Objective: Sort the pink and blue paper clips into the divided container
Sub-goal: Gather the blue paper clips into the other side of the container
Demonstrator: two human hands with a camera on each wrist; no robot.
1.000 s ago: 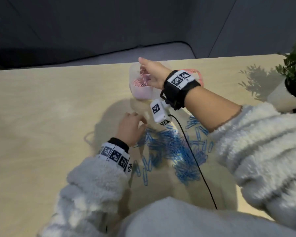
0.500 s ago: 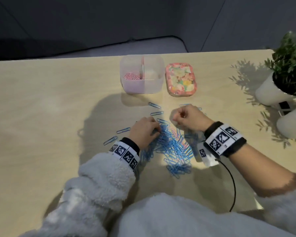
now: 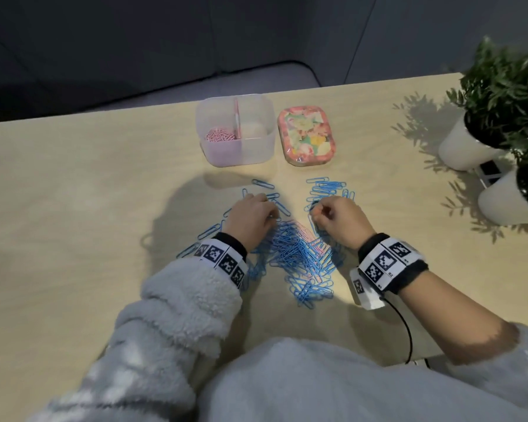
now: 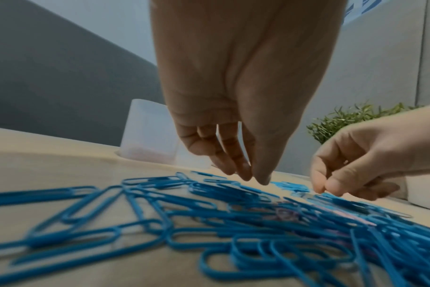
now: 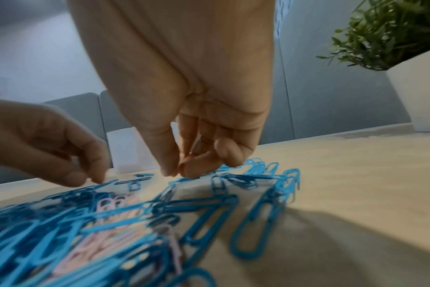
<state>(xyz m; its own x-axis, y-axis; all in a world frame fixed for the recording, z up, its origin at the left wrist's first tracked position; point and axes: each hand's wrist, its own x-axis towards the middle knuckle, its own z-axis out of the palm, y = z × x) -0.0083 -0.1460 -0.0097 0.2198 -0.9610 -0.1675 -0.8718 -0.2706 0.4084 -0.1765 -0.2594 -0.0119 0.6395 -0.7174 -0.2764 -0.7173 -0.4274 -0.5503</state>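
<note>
A clear divided container [image 3: 264, 147] stands at the table's far middle; pink paper clips [image 3: 220, 137] lie in its left compartment, and the right one shows none. A pile of blue paper clips [image 3: 299, 254] lies in front of me, with a few pink clips [image 5: 111, 219] under it. My left hand [image 3: 272, 216] touches the pile's left edge with nearly straight fingers [image 4: 243, 172] and holds nothing. My right hand [image 3: 316, 213] is at the pile's right edge, its thumb and curled fingers [image 5: 167, 169] pinching a blue clip [image 5: 182, 179] at the tips.
A floral tin [image 3: 307, 138] lies right of the container. Two white pots with green plants [image 3: 500, 95] stand at the right edge. Loose blue clips [image 3: 326, 190] are spread past the right hand. A black cable [image 3: 406, 330] hangs from the right wrist.
My right hand came back from the container to the pile and lowered its pinched fingertips onto the clips. The left hand stayed at the pile's left side.
</note>
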